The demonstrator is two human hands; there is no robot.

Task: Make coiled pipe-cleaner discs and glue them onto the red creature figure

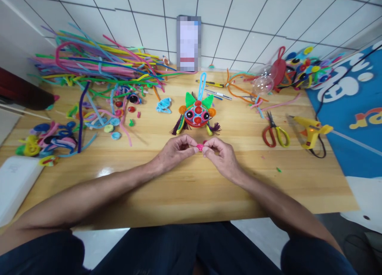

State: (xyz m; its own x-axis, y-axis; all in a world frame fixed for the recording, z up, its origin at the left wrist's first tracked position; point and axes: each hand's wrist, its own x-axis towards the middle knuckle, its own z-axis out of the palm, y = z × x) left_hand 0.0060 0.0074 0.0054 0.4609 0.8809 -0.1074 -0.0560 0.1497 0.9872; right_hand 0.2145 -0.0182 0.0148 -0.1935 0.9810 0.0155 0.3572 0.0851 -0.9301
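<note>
Between my two hands, over the middle of the table, is a small pink coil [199,147] that looks like rolled pipe cleaner. My left hand [179,150] pinches its left side between thumb and forefinger. From the other side my right hand [219,153] pinches it the same way. Just beyond the fingertips sits a colourful pipe-cleaner animal head [197,115] with green ears, black eyes, red dots, orange coils and dark tassels. A light blue loop [202,84] rises from its top.
Scissors [275,132] and a yellow glue gun [312,131] lie to the right. Pipe cleaners [101,66] are heaped at the back left, with coiled pieces [56,138] nearer. A phone [188,43] leans on the tiled wall. A utility knife [211,83] lies behind the head.
</note>
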